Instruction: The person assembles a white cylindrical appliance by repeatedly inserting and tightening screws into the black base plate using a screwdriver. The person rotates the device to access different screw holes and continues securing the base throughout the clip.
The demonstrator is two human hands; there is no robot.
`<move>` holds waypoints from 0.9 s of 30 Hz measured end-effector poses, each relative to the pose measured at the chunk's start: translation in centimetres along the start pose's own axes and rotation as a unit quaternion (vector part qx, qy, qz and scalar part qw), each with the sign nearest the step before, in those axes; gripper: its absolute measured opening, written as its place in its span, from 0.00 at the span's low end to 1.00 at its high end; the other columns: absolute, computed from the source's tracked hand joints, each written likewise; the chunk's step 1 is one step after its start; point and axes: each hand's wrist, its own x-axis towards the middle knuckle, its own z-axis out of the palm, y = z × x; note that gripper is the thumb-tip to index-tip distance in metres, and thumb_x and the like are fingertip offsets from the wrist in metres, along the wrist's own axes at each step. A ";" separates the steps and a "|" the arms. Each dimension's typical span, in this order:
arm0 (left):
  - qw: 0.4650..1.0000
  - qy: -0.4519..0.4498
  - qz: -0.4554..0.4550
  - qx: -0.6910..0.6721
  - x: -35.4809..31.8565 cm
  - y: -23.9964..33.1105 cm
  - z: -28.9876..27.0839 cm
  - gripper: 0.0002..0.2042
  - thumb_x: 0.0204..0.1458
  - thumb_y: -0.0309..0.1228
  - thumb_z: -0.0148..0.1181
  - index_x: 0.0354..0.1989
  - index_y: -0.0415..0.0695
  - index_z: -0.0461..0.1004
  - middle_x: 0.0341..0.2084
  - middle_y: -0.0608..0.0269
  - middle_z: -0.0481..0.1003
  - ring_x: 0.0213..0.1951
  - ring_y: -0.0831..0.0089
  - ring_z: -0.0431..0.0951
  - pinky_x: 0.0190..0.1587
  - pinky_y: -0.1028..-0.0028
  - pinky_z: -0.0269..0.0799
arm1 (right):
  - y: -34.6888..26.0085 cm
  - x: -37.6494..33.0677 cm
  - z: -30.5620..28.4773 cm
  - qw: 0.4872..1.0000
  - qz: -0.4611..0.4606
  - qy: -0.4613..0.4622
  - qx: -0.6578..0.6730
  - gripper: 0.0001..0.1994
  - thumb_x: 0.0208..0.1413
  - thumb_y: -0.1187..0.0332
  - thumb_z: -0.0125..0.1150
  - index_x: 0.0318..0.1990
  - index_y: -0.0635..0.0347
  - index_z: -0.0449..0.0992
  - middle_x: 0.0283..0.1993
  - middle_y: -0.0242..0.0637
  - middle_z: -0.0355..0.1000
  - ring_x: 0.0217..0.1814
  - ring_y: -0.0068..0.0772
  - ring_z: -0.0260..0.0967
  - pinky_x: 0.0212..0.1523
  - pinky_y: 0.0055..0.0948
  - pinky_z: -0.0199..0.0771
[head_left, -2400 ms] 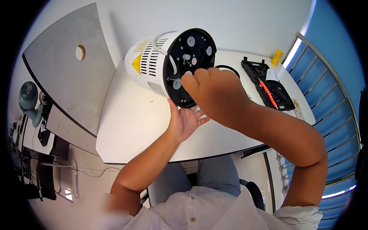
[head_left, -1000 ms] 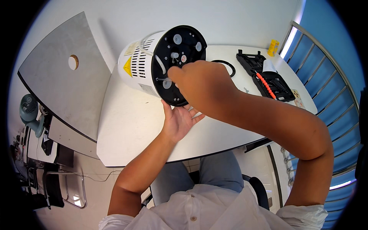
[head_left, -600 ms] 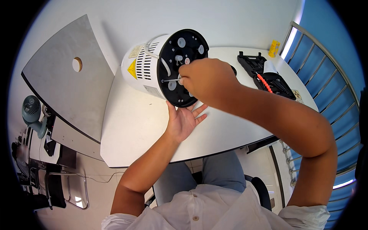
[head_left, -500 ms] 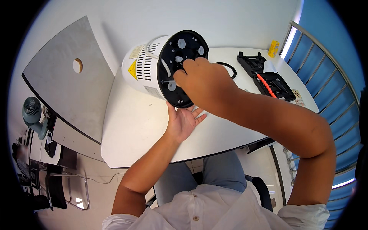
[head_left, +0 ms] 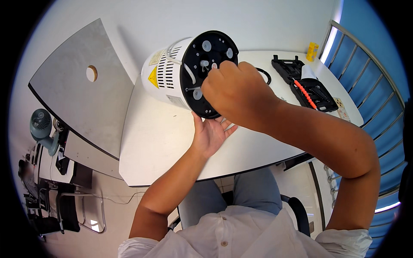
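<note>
A white cylindrical appliance point(head_left: 172, 98) with side vents, a yellow warning label and a pale power cord lies on its side, its black round base point(head_left: 200, 103) facing me. My right hand point(head_left: 241, 88) is closed in front of the base, with the thin metal shaft of a screwdriver point(head_left: 193, 89) coming out toward the base's left edge. The handle is hidden in the fist. Under the base's lower rim, my left hand point(head_left: 211, 136) is palm up with its fingers spread, the fingertips partly hidden behind the right hand. It touches the rim.
On the white table point(head_left: 159, 150), a black tool case point(head_left: 320, 94) lies unfolded at right, an orange flexible shaft point(head_left: 304, 93) across it. Behind it stands a small yellow box point(head_left: 312, 51). A grey panel point(head_left: 86, 103) rises at left; metal railings point(head_left: 365, 64) run along the right.
The view has shifted a little, so everything appears slightly to the right. Both hands keep their places at the base; the right fist has turned slightly around the screwdriver.
</note>
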 end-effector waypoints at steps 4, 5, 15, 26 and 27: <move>1.000 0.009 0.005 0.000 0.0 0.0 0.7 0.49 0.42 0.77 0.37 0.66 0.52 0.54 0.64 0.66 0.59 0.64 0.67 0.61 0.63 0.60 0.56 | -0.8 0.0 0.0 0.996 0.054 -0.054 0.052 0.07 0.36 0.69 0.63 0.24 0.55 0.70 0.21 0.30 0.62 0.23 0.28 0.60 0.19 0.27 0.57; 1.000 0.002 0.004 0.003 0.0 0.0 0.6 0.50 0.42 0.78 0.37 0.67 0.52 0.53 0.64 0.66 0.59 0.64 0.67 0.61 0.63 0.60 0.56 | -0.9 -0.2 0.4 0.990 0.089 -0.055 0.092 0.07 0.39 0.68 0.63 0.25 0.56 0.71 0.21 0.32 0.63 0.22 0.29 0.62 0.20 0.28 0.59; 1.000 0.013 -0.011 0.009 0.0 -0.1 -0.2 0.53 0.41 0.78 0.39 0.69 0.50 0.47 0.66 0.65 0.54 0.64 0.65 0.60 0.62 0.60 0.57 | 2.0 1.7 -0.2 0.785 0.278 -0.307 0.461 0.12 0.52 0.66 0.56 0.38 0.66 0.74 0.26 0.44 0.72 0.31 0.43 0.74 0.33 0.38 0.72; 1.000 0.016 0.006 -0.012 0.1 -0.1 0.1 0.48 0.44 0.77 0.37 0.66 0.51 0.55 0.61 0.65 0.62 0.60 0.69 0.65 0.61 0.63 0.59 | -0.3 0.3 -0.8 0.989 0.072 -0.065 0.108 0.12 0.37 0.67 0.65 0.30 0.56 0.70 0.26 0.31 0.62 0.27 0.30 0.65 0.20 0.29 0.65; 1.000 0.015 0.005 -0.010 0.1 -0.1 0.1 0.49 0.43 0.77 0.37 0.66 0.51 0.55 0.61 0.66 0.63 0.60 0.69 0.65 0.61 0.63 0.59 | -0.2 0.2 -0.7 0.994 0.064 -0.047 0.077 0.12 0.36 0.66 0.65 0.29 0.55 0.70 0.25 0.30 0.62 0.26 0.28 0.64 0.19 0.28 0.62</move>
